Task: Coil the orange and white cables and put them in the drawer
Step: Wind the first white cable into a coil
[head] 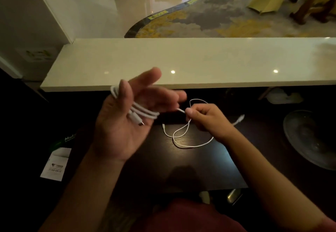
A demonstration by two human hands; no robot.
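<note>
A dim scene is viewed from above a dark worktop (200, 168), with a pale counter (181, 62) along its far edge.

The left hand (125, 122) is held palm up over the worktop's left half, fingers spread and open. Several turns of the white cable (143, 111) are wound around that hand, across the palm and behind the fingers, with one plug lying loose on the palm. The turns are carried by the hand rather than pinched.

The right hand (205, 119) is held just to the right, closed in a pinch grip on the same cable near its free stretch. Below it, the unwound remainder is seen lying in two loose loops on the middle of the worktop, and a further end trails toward the right edge, ending in a connector.

The coiling of the white cable is judged to be partly done: a few turns are made and a good length is left to wind. No orange cable can be seen, and no drawer can be made out, so it cannot be told whether the orange cable has been handled. Putting the cables away appears to be left to do.

A glass dish (312, 137) sits at the right edge, and a paper card (54, 166) lies near the left edge.
</note>
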